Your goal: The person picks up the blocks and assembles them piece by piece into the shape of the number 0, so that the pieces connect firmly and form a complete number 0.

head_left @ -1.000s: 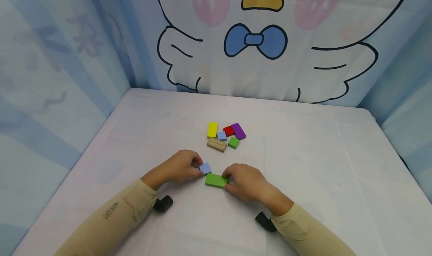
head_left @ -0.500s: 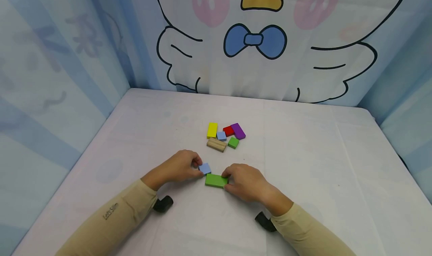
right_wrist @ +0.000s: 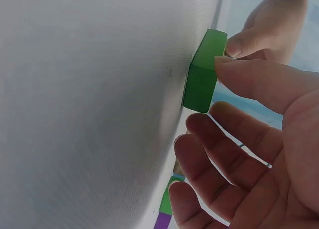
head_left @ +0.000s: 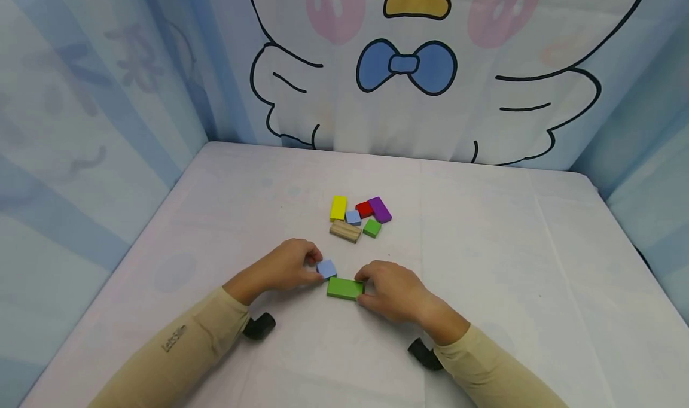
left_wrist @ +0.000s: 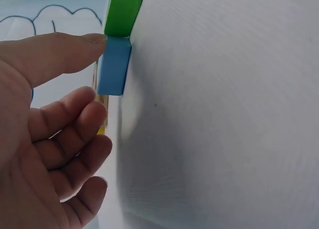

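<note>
In the head view a light blue block [head_left: 326,268] lies flat on the table, its corner right at a longer green block [head_left: 344,288]. My left hand [head_left: 287,264] pinches the blue block from the left, thumb at the near side and index finger at the far side. From the right, my right hand [head_left: 395,289] holds the end of the green block between thumb and index finger. The left wrist view shows the blue block [left_wrist: 114,65] end to end with the green one [left_wrist: 123,12]. Both thumb tips touch edges; the other fingers curl loosely.
Beyond my hands lies a cluster of blocks: yellow [head_left: 338,208], red [head_left: 364,209], purple [head_left: 380,209], small blue [head_left: 353,218], small green [head_left: 372,228] and a bare wood one [head_left: 345,231]. A printed curtain [head_left: 404,121] stands behind the white-covered table [head_left: 484,246].
</note>
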Action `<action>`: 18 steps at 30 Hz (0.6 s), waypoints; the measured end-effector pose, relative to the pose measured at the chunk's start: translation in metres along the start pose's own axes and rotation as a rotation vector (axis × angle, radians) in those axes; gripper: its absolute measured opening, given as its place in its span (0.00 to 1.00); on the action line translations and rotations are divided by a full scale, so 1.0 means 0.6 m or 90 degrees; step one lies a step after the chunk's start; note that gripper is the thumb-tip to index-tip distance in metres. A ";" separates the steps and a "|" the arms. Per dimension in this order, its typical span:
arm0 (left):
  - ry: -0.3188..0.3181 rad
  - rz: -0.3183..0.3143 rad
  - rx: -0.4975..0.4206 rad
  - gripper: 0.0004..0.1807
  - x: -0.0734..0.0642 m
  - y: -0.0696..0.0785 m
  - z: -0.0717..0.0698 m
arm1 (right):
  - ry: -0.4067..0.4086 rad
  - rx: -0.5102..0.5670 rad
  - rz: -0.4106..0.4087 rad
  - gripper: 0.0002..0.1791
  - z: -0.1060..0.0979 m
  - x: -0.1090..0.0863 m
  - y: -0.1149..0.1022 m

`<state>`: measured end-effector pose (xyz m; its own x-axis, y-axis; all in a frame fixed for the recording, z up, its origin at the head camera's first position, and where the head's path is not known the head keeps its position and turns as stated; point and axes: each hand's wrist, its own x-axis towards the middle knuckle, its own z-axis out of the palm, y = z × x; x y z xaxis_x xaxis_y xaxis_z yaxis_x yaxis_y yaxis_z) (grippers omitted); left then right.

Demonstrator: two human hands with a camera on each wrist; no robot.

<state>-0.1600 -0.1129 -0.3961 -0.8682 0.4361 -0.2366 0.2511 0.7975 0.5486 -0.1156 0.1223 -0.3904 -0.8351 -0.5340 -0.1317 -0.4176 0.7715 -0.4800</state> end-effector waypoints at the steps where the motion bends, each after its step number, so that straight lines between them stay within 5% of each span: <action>1: 0.003 -0.002 -0.003 0.17 0.000 0.001 0.001 | 0.000 -0.001 0.000 0.16 0.000 0.000 0.001; 18: 0.066 0.036 -0.026 0.15 -0.014 0.019 0.011 | 0.020 -0.004 0.012 0.17 -0.009 -0.006 0.005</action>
<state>-0.1470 -0.1046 -0.3929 -0.8930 0.4332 -0.1215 0.2852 0.7540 0.5917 -0.1159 0.1282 -0.3869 -0.8536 -0.5085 -0.1130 -0.4043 0.7835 -0.4719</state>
